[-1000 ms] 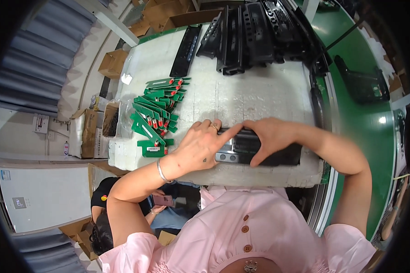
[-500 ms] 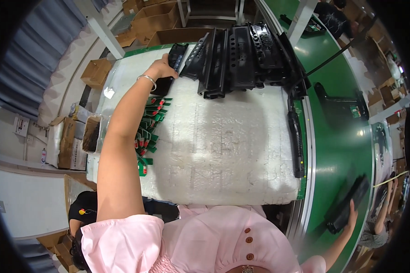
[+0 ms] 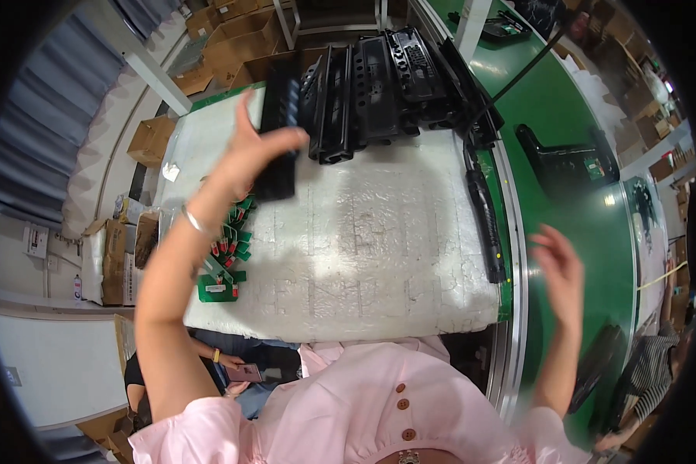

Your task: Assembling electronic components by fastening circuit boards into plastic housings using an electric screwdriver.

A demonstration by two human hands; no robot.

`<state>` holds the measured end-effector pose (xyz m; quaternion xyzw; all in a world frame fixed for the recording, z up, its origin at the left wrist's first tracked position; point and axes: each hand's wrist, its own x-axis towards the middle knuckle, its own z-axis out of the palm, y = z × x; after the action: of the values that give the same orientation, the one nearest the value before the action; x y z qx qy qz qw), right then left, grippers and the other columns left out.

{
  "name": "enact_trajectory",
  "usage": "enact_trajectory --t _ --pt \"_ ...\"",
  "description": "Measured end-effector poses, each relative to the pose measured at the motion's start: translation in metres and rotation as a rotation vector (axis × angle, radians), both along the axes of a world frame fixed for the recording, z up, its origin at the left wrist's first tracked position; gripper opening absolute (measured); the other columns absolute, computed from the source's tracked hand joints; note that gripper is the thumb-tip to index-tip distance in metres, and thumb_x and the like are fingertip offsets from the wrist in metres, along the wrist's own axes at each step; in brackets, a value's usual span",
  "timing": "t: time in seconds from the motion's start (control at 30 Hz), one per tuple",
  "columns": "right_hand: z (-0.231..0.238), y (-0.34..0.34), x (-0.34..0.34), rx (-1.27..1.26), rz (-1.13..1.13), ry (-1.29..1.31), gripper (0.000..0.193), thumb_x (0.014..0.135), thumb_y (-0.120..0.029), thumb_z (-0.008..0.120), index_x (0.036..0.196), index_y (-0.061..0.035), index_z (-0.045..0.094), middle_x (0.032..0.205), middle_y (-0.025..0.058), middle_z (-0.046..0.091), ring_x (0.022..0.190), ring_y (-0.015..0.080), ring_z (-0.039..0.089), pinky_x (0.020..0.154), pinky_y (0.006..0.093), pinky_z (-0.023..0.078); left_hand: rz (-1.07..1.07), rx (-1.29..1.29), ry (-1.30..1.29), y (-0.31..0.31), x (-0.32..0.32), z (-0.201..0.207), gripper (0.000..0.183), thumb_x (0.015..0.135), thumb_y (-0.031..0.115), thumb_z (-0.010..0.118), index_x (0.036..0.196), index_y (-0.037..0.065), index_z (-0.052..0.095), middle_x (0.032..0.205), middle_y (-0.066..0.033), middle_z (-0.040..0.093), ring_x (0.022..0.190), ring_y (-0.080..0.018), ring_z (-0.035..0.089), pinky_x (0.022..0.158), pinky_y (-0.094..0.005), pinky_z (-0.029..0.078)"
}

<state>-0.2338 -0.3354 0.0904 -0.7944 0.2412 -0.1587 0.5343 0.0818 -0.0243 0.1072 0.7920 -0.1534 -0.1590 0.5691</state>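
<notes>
Apparently early in the cycle for the piece in hand. Black panel point(image 3: 277, 184) lies at the far left of the white padded surface point(image 3: 394, 232), blurred, long side running away from the person; no circuit board is seen against it. Green circuit boards point(image 3: 230, 246), loose and overlapping, sit in a pile at the near left, by the left forearm. Row of black frames point(image 3: 375, 85) stands close together at the far side, count uncertain.

Likely done: a long dark part point(image 3: 599, 362) lies on the green counter point(image 3: 541, 201), beyond the right forearm; farther up, a black bracket-like part point(image 3: 572, 158) shows a small green patch. Likely left: whatever this panel needs, plus the loose boards and perhaps the row. Cannot tell whether the frames are worked or unworked.

Pose. Left arm reaches forward, elbow slightly bent, bracelet point(image 3: 194, 220) at the wrist. Left hand point(image 3: 249, 155) overlaps the panel: one digit points away along its left side, another lies across towards its right edge, wide gap between. Blur hides contact; cannot tell if it grips. Right arm is out to the side, forearm raised over the counter. Right hand point(image 3: 558, 263) is spread loosely, fingers a little curled, nothing in it.
</notes>
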Motion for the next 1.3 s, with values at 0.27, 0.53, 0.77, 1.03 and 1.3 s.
enact_trajectory --t 0.27,0.53,0.77,1.03,1.3 --pt "-0.031 0.115 0.126 0.327 0.833 0.063 0.046 0.082 -0.009 0.052 0.123 0.0008 0.034 0.086 0.0040 0.057 0.073 0.0037 0.050 0.058 0.0169 0.041 -0.260 -0.158 -0.112 -0.026 -0.187 -0.055 0.102 0.069 0.009 0.067 0.131 0.010 -0.014 0.116 -0.0201 0.042 0.095 -0.0242 0.053 0.085 -0.0337 0.041" --pt "-0.040 0.068 0.140 -0.022 1.151 0.268 0.033 0.078 -0.012 0.052 0.109 -0.0015 0.052 0.075 0.0094 0.060 0.068 0.0134 0.055 0.064 0.0257 0.043 -0.516 0.224 -0.266 0.014 -0.102 -0.002 0.035 0.067 0.004 0.064 0.102 0.008 0.058 0.089 -0.0078 0.061 0.076 -0.0174 0.060 0.070 -0.0313 0.048" --pt "-0.046 0.087 0.128 -0.574 1.016 -0.090 0.034 0.074 -0.015 0.055 0.105 0.0010 0.053 0.090 0.0148 0.059 0.081 0.0276 0.057 0.076 0.0344 0.044 -0.840 0.783 -1.632 -0.052 0.053 -0.012 0.057 0.067 -0.006 0.049 0.119 0.016 0.041 0.127 -0.0064 0.036 0.116 -0.0254 0.035 0.095 -0.0341 0.032" --pt "-0.033 0.066 0.138 -0.263 0.895 0.179 0.035 0.076 -0.015 0.057 0.108 -0.0025 0.052 0.091 0.0095 0.058 0.078 0.0173 0.056 0.068 0.0271 0.046 -1.094 0.738 -1.764 -0.047 0.084 -0.013 0.028 0.068 0.002 0.050 0.094 0.009 0.044 0.105 -0.0077 0.046 0.109 -0.0229 0.041 0.097 -0.0340 0.031" --pt "-0.040 0.094 0.215 0.205 0.631 0.122 0.027 0.080 -0.024 0.056 0.091 0.0000 0.053 0.076 0.0050 0.057 0.067 0.0094 0.055 0.054 0.0220 0.044 -1.078 0.688 -1.739 -0.022 0.080 -0.025 0.025 0.066 0.006 0.051 0.091 0.011 0.050 0.090 -0.0053 0.046 0.089 -0.0207 0.048 0.089 -0.0317 0.039"
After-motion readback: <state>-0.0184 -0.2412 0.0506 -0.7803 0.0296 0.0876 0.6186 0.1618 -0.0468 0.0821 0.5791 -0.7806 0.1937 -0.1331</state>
